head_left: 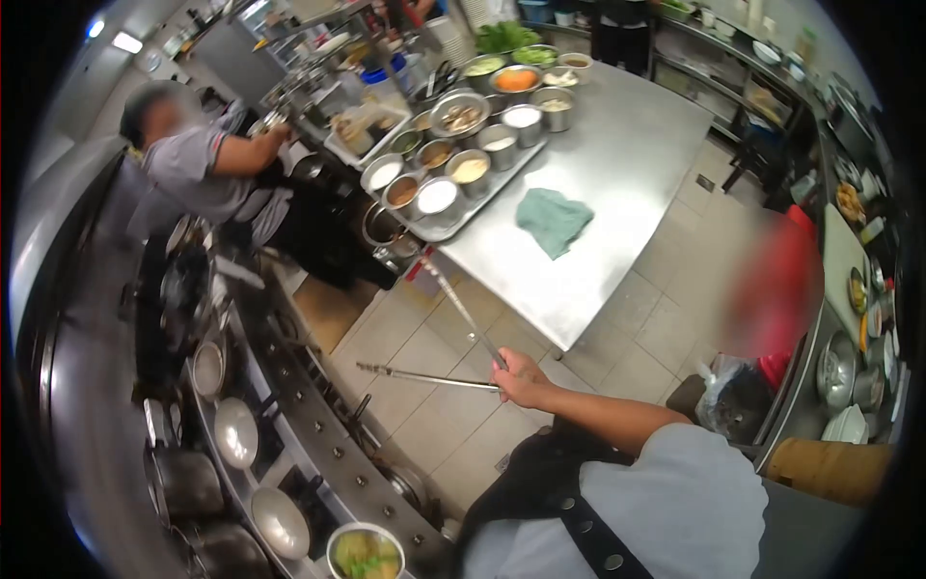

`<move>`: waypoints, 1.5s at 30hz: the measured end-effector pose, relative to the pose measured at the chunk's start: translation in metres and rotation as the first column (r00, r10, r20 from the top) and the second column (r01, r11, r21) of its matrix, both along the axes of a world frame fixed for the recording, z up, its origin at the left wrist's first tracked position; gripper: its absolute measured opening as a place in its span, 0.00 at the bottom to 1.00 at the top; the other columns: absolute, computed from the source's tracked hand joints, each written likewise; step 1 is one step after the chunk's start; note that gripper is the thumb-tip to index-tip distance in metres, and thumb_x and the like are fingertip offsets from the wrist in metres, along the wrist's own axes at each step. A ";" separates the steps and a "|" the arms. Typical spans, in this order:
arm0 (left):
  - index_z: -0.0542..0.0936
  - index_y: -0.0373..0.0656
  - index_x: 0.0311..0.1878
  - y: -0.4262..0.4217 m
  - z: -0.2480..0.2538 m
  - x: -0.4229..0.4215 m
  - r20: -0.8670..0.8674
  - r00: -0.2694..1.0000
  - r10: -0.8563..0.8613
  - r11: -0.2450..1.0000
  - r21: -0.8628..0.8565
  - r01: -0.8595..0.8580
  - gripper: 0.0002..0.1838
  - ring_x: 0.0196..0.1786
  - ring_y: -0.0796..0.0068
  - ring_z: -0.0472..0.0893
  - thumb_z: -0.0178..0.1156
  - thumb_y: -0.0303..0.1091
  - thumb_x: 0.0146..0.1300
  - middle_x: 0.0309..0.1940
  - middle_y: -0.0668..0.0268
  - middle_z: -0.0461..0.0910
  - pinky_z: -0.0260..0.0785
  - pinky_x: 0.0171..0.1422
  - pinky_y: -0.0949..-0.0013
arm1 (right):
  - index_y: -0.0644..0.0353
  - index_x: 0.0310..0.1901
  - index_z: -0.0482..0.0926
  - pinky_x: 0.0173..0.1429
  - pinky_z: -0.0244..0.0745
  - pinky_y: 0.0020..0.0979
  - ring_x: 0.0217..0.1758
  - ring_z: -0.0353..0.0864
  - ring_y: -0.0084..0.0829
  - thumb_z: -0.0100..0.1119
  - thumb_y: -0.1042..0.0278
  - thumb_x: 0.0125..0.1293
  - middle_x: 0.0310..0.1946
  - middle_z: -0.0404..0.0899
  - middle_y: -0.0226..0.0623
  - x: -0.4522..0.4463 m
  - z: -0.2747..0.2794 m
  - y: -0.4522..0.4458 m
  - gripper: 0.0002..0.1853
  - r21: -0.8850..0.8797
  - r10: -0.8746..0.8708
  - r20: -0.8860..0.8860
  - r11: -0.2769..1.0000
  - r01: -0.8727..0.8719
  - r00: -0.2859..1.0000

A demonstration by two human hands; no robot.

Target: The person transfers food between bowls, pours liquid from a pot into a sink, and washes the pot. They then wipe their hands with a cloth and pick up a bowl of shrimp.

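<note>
Right-hand grip: the fingers are wrapped round the near end of a pair of metal tongs, whose two arms stand wide apart. The left hand is out of view, so its hold cannot be told. The tongs appear over the floor, off the left side of the desk near its closest corner; one tip shows by the tray, though how near is hard to judge.

They should handle as light, stiff and a little springy, hardly fragile, perhaps slick if greasy. A hold partway down both arms would likely control the tips better than one at the very end.

Along the desk's left edge, the tray carries steel pots: the nearest contain white stuff, brown sauce and something yellowish. A wide bowl among them holds pale brown pieces. Toward the far edge come orange shreds and leafy greens. On the range, a white-rimmed bowl contains green pieces.
</note>
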State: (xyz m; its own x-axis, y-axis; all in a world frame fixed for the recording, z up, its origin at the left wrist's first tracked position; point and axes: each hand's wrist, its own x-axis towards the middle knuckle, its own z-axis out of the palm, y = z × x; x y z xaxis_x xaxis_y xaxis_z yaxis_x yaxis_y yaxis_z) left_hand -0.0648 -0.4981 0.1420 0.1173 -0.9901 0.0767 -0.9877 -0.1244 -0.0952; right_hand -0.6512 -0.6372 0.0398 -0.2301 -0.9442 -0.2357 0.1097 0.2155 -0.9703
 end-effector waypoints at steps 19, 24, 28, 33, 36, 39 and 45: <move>0.78 0.32 0.34 -0.338 -0.060 -0.610 -0.859 0.489 -0.153 0.718 0.244 0.652 0.12 0.19 0.65 0.81 0.61 0.35 0.60 0.22 0.51 0.79 0.70 0.21 0.66 | 0.58 0.38 0.64 0.17 0.67 0.24 0.14 0.72 0.25 0.42 0.66 0.71 0.23 0.77 0.42 -0.206 0.012 0.113 0.06 -0.048 -0.848 0.038 0.528 0.848 0.529; 0.80 0.30 0.44 -0.391 -0.083 -0.600 -0.788 0.485 -0.380 0.707 0.091 0.702 0.23 0.50 0.47 0.80 0.61 0.45 0.61 0.42 0.43 0.81 0.70 0.56 0.58 | 0.59 0.37 0.64 0.24 0.75 0.28 0.25 0.79 0.28 0.45 0.65 0.69 0.41 0.79 0.58 -0.254 0.023 0.064 0.07 -0.032 -0.832 0.212 0.518 0.855 0.512; 0.80 0.32 0.42 -0.390 -0.063 -0.618 -0.868 0.340 -0.362 0.629 0.042 0.776 0.19 0.40 0.51 0.81 0.60 0.42 0.63 0.35 0.48 0.82 0.72 0.47 0.60 | 0.57 0.53 0.67 0.34 0.75 0.29 0.33 0.77 0.28 0.50 0.76 0.56 0.44 0.78 0.55 -0.249 0.049 0.023 0.20 -0.118 -0.569 0.653 0.576 0.809 0.500; 0.77 0.35 0.35 -0.386 -0.101 -0.647 -0.773 0.429 -0.466 0.515 0.157 0.843 0.17 0.33 0.52 0.76 0.49 0.41 0.71 0.31 0.51 0.78 0.67 0.39 0.59 | 0.47 0.68 0.62 0.35 0.77 0.29 0.34 0.74 0.24 0.54 0.82 0.53 0.37 0.74 0.34 -0.241 0.024 -0.001 0.38 -0.029 -0.622 0.425 0.717 0.697 0.658; 0.72 0.34 0.32 -0.380 -0.110 -0.655 -0.833 0.196 -0.517 0.417 -0.046 0.908 0.20 0.31 0.53 0.72 0.43 0.41 0.74 0.26 0.52 0.74 0.64 0.39 0.56 | 0.47 0.66 0.63 0.35 0.79 0.31 0.30 0.75 0.23 0.53 0.73 0.62 0.35 0.75 0.35 -0.239 0.007 -0.020 0.29 -0.073 -0.727 0.121 0.672 0.737 0.676; 0.72 0.34 0.30 -0.386 -0.123 -0.657 -0.767 0.183 -0.615 0.407 -0.110 0.907 0.21 0.30 0.57 0.71 0.44 0.41 0.74 0.26 0.53 0.74 0.64 0.37 0.57 | 0.50 0.65 0.64 0.45 0.75 0.37 0.36 0.79 0.35 0.49 0.71 0.64 0.34 0.77 0.44 -0.235 0.012 -0.018 0.26 -0.072 -0.701 -0.266 0.699 0.712 0.661; 0.75 0.31 0.36 -0.342 -0.067 -0.658 -0.501 0.451 -0.738 0.507 0.028 0.861 0.14 0.37 0.42 0.73 0.48 0.34 0.69 0.34 0.40 0.76 0.66 0.43 0.50 | 0.60 0.64 0.63 0.52 0.72 0.38 0.49 0.79 0.42 0.52 0.72 0.60 0.43 0.78 0.53 -0.246 0.014 -0.010 0.28 -0.118 -0.556 -0.073 0.829 0.546 0.828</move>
